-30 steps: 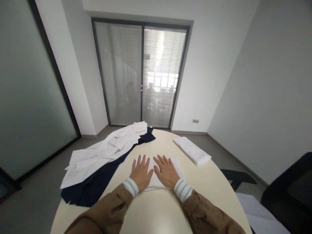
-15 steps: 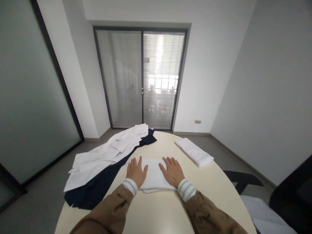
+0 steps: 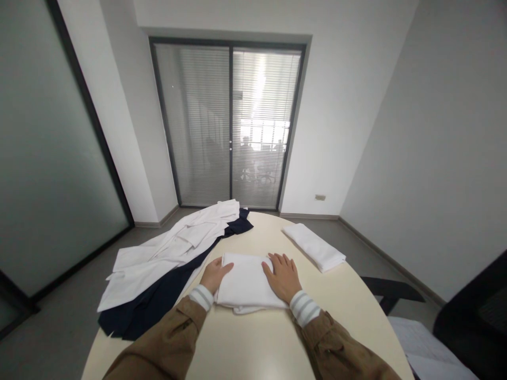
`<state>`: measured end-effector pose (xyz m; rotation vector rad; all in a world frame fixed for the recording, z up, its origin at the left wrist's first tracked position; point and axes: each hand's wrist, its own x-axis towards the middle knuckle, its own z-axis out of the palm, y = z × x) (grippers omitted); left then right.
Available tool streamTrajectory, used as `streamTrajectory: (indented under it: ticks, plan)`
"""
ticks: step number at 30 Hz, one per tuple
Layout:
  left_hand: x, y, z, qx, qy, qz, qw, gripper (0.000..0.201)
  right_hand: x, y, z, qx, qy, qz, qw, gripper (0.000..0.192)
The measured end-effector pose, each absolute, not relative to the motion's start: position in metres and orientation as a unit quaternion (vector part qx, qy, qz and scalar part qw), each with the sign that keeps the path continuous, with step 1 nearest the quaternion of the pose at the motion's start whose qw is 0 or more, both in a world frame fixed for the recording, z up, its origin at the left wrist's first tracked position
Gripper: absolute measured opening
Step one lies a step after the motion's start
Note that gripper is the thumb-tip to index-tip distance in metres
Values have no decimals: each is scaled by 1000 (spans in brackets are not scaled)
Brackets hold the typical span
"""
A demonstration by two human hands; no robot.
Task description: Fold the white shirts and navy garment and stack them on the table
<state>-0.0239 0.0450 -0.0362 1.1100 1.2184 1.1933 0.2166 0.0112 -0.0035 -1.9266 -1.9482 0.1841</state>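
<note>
A folded white cloth lies on the pale table in front of me, one loose edge poking out on its near side. My left hand grips its left edge, thumb on top and the other fingers curled around the side, partly hidden. Across the cloth's right part my right hand rests flat, palm down with fingers stretched out. Most of the cloth's upper face shows between the two hands.
Left on the table lies a heap of white garments over dark navy garments. Another folded white cloth sits at the right edge. A black chair and white cloth stand beyond the table at lower right.
My left hand has slid left off the cloth's top and closed on its left edge. My right hand stays flat in nearly the same place.
</note>
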Motion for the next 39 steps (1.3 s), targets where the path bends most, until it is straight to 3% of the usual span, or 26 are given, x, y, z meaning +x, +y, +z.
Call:
streamTrajectory:
  ticks: [2,5,10,14,17,28,33,39]
  plan:
    - [-24,41,-32,470,486,502,540,48,218,13,-4,-695,-686,70,200,58]
    - [-21,35,-25,476,446,546,525,65,226,18,-5,-699,-666,87,246,66]
    - [-13,26,-9,444,387,590,552,74,255,30,-1,-655,-557,240,451,95]
    - [-16,26,1,426,369,618,548,72,269,27,5,-536,-476,507,479,79]
    - [-22,29,4,432,370,634,523,67,269,19,6,-427,-487,612,454,67]
    - [-23,34,-9,453,419,608,500,64,273,19,2,-422,-512,600,447,74]
    - [-20,32,-9,448,396,587,546,55,273,17,1,-437,-505,586,458,71]
    - [-21,37,-16,474,441,622,440,60,272,18,2,-432,-499,576,481,69]
